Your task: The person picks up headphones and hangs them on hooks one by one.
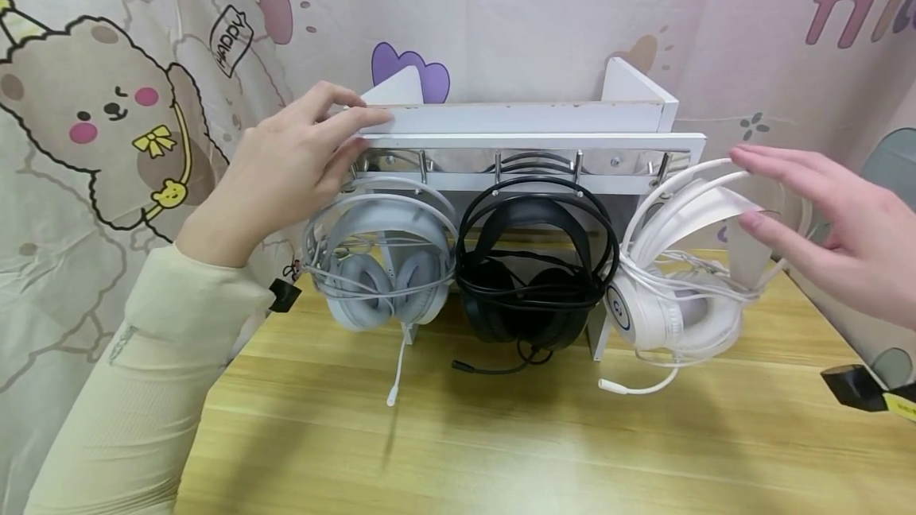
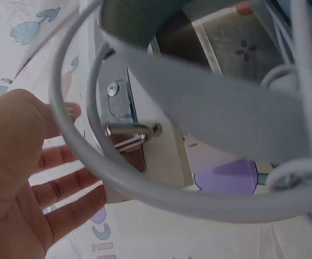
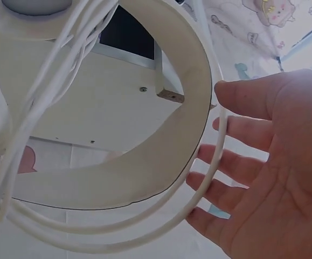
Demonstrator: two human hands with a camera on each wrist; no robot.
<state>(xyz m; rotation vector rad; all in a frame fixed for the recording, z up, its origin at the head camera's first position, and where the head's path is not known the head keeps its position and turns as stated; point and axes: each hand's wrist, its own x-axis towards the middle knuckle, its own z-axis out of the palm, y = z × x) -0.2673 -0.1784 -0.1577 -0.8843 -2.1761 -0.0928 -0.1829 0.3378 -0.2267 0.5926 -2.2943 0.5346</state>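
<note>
Three headsets hang from a white hook rack: a light grey headset on the left, a black headset in the middle and a white headset on the right. My left hand holds the rack's left end, thumb at the front and fingers over the top. In the left wrist view, the grey headset's outer band passes in front of the rack and a metal hook. Beside the white headset's bands, my right hand has extended fingers. The right wrist view shows fingertips at its outer band; firm contact is unclear.
The rack stands on a wooden tabletop, against a cartoon-printed curtain. Coiled cables wrap each headset, and microphone booms stick out below. Black straps show near both wrists.
</note>
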